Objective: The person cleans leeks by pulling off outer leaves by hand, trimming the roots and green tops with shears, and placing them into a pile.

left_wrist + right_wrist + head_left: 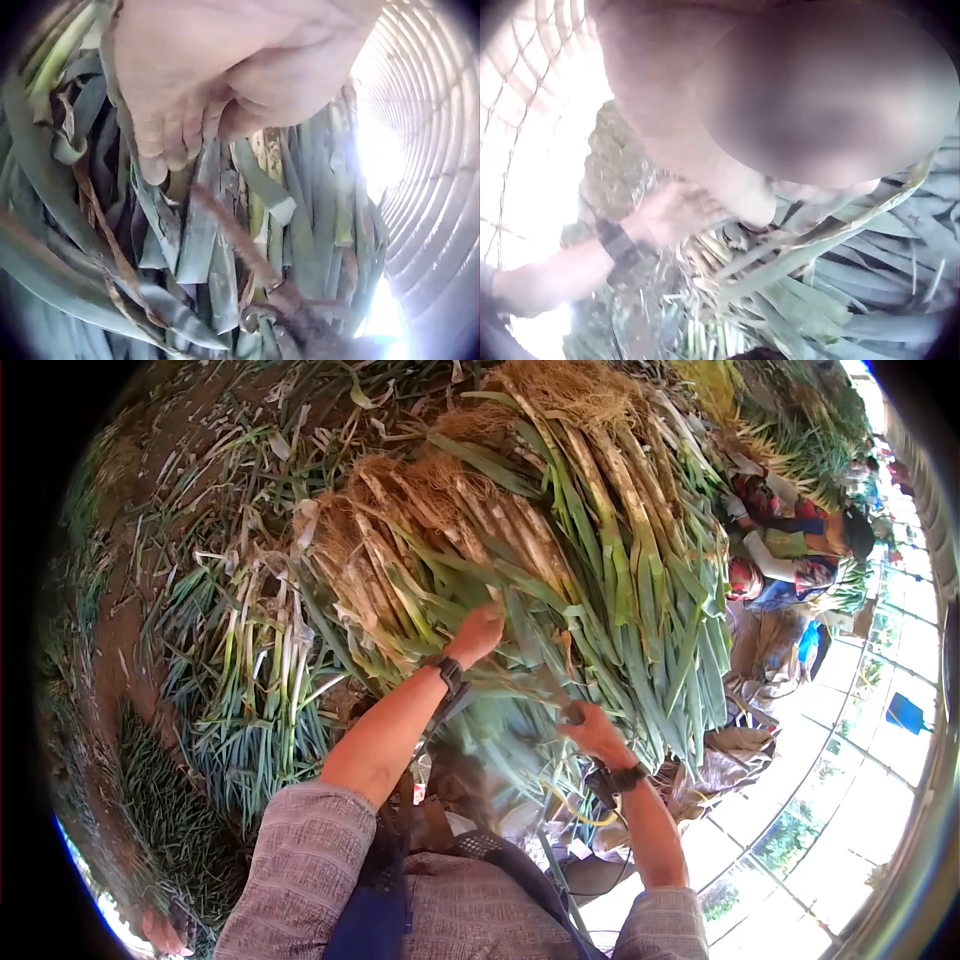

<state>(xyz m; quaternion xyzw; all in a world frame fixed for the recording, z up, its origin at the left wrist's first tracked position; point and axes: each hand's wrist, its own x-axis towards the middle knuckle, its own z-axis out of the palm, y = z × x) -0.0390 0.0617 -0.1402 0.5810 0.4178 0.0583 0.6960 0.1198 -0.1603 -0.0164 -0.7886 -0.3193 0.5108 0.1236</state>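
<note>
My left hand (478, 632) grips leek leaves (201, 240) over the pile, its fingers bent down around them in the left wrist view. My right hand (595, 735) is nearer my body, lower right of the left one, and holds a rusty knife (236, 236) whose narrow brown blade points toward the left hand across the leaves. A blurred patch covers much of the right wrist view. Leeks (615, 520) lie heaped in front of me, brown roots on the far side and green leaves toward me.
Another bunch of leeks (270, 650) lies to the left, beside ground littered with leaf scraps (190, 490). At the right a person (790, 545) sits by more greens. A blue sheet (906, 713) shows at the far right, by the bright netted wall. A yellow cord (590, 818) hangs below my right hand.
</note>
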